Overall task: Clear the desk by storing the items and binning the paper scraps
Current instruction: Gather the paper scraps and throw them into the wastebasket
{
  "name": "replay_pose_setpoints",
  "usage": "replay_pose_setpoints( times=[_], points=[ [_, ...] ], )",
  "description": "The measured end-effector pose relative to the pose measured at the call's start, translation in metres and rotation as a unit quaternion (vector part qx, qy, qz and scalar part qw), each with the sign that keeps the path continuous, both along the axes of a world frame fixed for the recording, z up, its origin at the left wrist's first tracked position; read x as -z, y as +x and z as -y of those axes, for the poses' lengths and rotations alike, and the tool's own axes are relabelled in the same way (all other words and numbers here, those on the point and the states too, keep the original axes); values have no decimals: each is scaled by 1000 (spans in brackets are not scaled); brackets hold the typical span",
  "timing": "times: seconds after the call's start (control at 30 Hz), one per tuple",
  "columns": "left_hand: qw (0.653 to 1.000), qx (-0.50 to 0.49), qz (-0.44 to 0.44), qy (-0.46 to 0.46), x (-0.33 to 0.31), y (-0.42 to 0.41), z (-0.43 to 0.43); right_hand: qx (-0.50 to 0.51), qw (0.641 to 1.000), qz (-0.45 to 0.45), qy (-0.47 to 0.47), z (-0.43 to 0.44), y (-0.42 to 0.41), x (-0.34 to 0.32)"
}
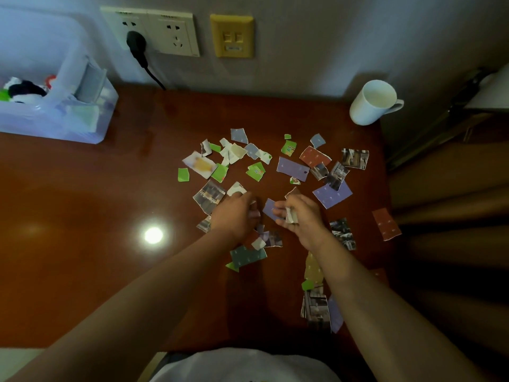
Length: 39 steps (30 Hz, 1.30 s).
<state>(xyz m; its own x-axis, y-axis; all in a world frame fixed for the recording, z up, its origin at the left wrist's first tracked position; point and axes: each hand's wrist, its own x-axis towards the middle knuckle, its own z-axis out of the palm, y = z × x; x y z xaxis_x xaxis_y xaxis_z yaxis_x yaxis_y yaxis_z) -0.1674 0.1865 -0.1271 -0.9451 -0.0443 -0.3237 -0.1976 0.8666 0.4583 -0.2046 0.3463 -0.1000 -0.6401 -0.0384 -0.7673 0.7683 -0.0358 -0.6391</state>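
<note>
shirt: white shirt (pixel 248 365) at the bottom edge; the person is at the near side of the desk (pixel 82 205).
forearms: both bare, reaching forward over the dark red-brown top and converging toward the middle.
nearest scraps: photo-print scrap (pixel 316 310) with a lilac piece beside it, by the right forearm near the front edge. Yellowish strip (pixel 313 267) partly under the right wrist.
left hand (pixel 234 215): knuckles up, fingers bent down onto the pile. Tips hidden, so can't tell if it pinches anything.
right hand (pixel 301 216): palm turned inward, fingers curled round a crumpled white scrap (pixel 290 216). Just beside the left hand, not touching it.
paper scraps (pixel 293 168): torn bits in green, lilac, grey-blue, brick red, plus photo prints. Spread over the right-centre of the desk, around and under both hands, some overlapping. One red piece (pixel 385 224) lies apart at the right edge.
glare: round lamp reflection (pixel 153 235) on the polish, left of the left hand.
mug (pixel 371 103): white, standing mouth up, handle to the right. Far right corner, beyond the scraps and apart from them.
storage box (pixel 63 117): translucent plastic, far left against the wall. Black-and-white and green things inside, unclear what.
wall: double socket plate (pixel 165 33) with a black plug (pixel 136 44) in the left socket, cable running down to the desk's back edge. Yellow plate (pixel 232 36) to its right.
</note>
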Motion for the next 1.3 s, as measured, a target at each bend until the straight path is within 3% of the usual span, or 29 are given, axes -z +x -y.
replay_pose_setpoints(
  times=[0.07, 0.13, 0.23, 0.3, 0.4, 0.47, 0.57, 0.67, 0.73, 0.8, 0.9, 1.0, 1.07, 1.17, 1.3],
  points=[
    [997, -39, 11, 64, -2, 3, 2, 18, 999, 13, -23, -2, 0, 0],
    [977, -123, 27, 172, -6, 6, 6, -7, 1000, -4, 12, -3, 1, 0],
    [897, -253, 55, 359, -14, 8, 15, -118, 981, -82, 131, -3, 1, 4],
    [846, -305, 83, 429, -15, 8, 22, -210, 941, -148, 221, -1, 2, 11],
    [791, -353, 124, 484, -12, 7, 31, -322, 846, -208, 370, 6, 6, 16],
    [783, -353, 142, 491, -13, 9, 32, -353, 808, -212, 422, 9, 7, 16],
    [772, -349, 152, 509, -19, 13, 29, -366, 790, -205, 447, 12, 6, 13],
    [724, -358, 151, 570, -25, 16, 26, -375, 777, -223, 454, 12, 4, 10],
    [714, -342, 151, 592, -28, 18, 24, -378, 789, -233, 424, 10, 4, 9],
    [722, -321, 152, 593, -28, 18, 25, -339, 849, -218, 341, 8, 6, 11],
    [725, -322, 148, 591, -22, 18, 27, -185, 951, -146, 199, 8, 9, 6],
    [716, -325, 153, 599, -19, 18, 30, -123, 982, -87, 113, 4, 11, 0],
    [744, -318, 159, 566, -21, 18, 29, -198, 965, -106, 132, 2, 14, -2],
    [862, -213, 167, 429, -21, 22, 24, -358, 896, -159, 208, 1, 19, 5],
    [968, -26, 136, 211, -14, 30, 20, -496, 795, -174, 303, 5, 31, 7]
  ],
)
